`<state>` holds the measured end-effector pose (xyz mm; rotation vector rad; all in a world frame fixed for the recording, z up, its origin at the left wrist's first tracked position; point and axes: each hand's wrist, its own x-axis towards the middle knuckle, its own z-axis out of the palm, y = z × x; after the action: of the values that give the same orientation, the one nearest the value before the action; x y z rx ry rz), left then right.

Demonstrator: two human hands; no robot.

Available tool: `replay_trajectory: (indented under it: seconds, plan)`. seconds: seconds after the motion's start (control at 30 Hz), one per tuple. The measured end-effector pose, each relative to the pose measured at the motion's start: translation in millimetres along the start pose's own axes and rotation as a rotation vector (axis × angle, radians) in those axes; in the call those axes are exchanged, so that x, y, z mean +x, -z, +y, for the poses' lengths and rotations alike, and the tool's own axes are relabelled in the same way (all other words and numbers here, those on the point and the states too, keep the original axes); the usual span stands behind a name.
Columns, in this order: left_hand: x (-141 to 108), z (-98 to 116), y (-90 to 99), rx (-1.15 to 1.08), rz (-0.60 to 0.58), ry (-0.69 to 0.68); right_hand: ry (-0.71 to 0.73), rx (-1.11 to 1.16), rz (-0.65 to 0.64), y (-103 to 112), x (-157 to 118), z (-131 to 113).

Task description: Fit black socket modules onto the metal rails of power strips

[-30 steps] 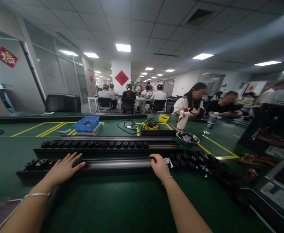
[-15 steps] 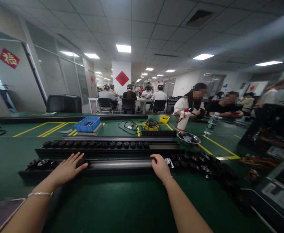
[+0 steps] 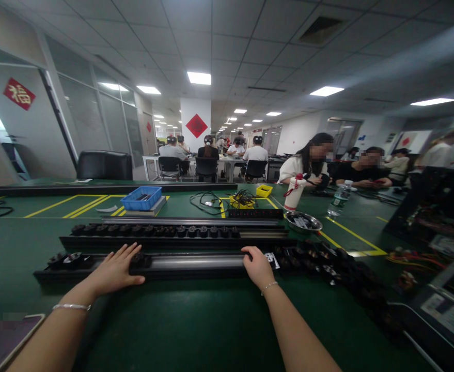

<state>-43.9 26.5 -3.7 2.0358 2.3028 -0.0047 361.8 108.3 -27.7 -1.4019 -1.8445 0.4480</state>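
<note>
A long black rail [image 3: 196, 262] with a shiny grey channel lies across the green table in front of me. Over its left part my left hand [image 3: 114, 269] rests, fingers stretched and thumb apart. Just right of those fingers a round black socket module [image 3: 140, 259] sits in the channel. More black modules [image 3: 66, 260] are at the rail's left end. My right hand [image 3: 258, 267] is closed over the rail toward its right end, fingers bent; the undersides are hidden. Beside it lies a silver-and-white piece [image 3: 272, 260]. A second rail [image 3: 153, 243] behind carries a row of similar modules.
Loose black modules [image 3: 327, 258] are heaped at right, near a metal bowl [image 3: 304, 228], a white cup [image 3: 294, 194] and a water bottle [image 3: 340, 199]. A blue bin [image 3: 141, 198] and cables [image 3: 203, 200] lie behind. Computer equipment [image 3: 443, 305] stands far right; a phone-like device [image 3: 10, 338] lies lower left.
My left thumb has moved down off the channel toward the rail's front edge, leaving the black socket module in plainer view. The right hand keeps its place. My view has shifted slightly.
</note>
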Motion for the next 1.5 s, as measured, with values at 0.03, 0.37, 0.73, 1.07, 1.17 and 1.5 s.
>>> replay_trajectory:
  seconds: [0.03,0.37,0.73,1.07,1.17,1.5]
  plan:
    - [-1,2,0.5,0.018,-0.007,0.001,0.0,-0.001,0.0,0,0,0]
    - [-1,9,3.5,0.061,-0.034,0.004,0.006,-0.008,-0.004,-1,1,1]
    - [-1,27,1.6,0.072,-0.046,-0.036,-0.009,-0.01,-0.016,1,0,-1]
    - [-1,31,2.0,0.081,-0.047,-0.03,0.007,-0.017,-0.005,0,1,-1]
    - [-2,34,4.1,0.084,-0.049,-0.023,0.012,-0.017,-0.001,-1,1,0]
    - [0,44,2.0,0.093,-0.016,-0.022,0.006,-0.025,-0.004,0,1,0]
